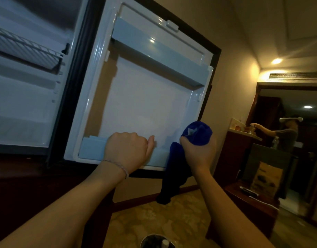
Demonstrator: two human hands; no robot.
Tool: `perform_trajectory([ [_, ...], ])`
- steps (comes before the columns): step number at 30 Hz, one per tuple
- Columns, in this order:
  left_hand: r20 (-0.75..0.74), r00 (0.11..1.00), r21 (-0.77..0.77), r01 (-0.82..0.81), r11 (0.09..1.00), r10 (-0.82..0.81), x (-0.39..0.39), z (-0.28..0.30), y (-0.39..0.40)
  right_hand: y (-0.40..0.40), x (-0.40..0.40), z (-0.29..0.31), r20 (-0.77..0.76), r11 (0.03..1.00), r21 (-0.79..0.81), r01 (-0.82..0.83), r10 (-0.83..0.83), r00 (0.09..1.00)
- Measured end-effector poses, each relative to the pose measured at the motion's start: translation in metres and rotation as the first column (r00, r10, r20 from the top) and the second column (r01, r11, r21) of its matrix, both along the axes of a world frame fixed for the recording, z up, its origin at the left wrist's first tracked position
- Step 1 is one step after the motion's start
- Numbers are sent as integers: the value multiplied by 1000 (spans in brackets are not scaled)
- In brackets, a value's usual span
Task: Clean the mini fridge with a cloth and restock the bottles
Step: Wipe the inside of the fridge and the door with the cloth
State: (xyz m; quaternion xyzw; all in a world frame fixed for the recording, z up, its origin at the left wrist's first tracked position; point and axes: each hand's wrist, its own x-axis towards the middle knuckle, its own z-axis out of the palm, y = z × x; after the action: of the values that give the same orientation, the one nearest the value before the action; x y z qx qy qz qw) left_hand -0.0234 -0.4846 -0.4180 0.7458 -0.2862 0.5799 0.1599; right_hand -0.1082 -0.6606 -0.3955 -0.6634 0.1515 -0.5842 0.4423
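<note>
The mini fridge stands open on the left, its white inside empty with a wire shelf near the top. Its door is swung wide toward me, with an upper rack and a lower door shelf, both without bottles. My left hand grips the front rail of the lower door shelf, fingers curled over it. My right hand grips a bunched blue cloth at the door's lower right corner; a long dark end of the cloth hangs down below the door.
The fridge sits in a dark wooden cabinet. A round bin stands on the patterned carpet by my arms. At the right are a low dark table, a cardboard box and another person at a counter.
</note>
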Motion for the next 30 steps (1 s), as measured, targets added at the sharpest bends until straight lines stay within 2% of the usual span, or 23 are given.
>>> perform_trajectory([
  [4,-13,1000,4,-13,1000,13,-1,0,1,3,1,48,-32,1000,9,-8,8,999],
  [8,-28,1000,10,-10,1000,11,-4,-1,4,11,3,102,56,986,-127,106,-99,993],
  [11,-23,1000,8,-1,1000,1,-6,0,5,12,-1,112,100,971,-204,122,-103,990],
  [15,-24,1000,15,19,1000,-18,-8,1,6,9,2,86,114,983,-157,98,-81,990],
  [20,-54,998,45,22,999,-20,-8,1,6,7,-5,47,1,997,-74,25,-25,1000],
  [24,-87,996,85,-6,996,14,-8,3,8,4,-6,1,-59,997,51,-62,65,996],
  [27,-116,993,92,2,996,9,-12,2,10,3,-8,-15,-49,988,128,-81,88,995],
  [30,-124,992,90,-4,996,15,-16,4,12,6,-12,-14,-13,991,108,-78,80,997],
])
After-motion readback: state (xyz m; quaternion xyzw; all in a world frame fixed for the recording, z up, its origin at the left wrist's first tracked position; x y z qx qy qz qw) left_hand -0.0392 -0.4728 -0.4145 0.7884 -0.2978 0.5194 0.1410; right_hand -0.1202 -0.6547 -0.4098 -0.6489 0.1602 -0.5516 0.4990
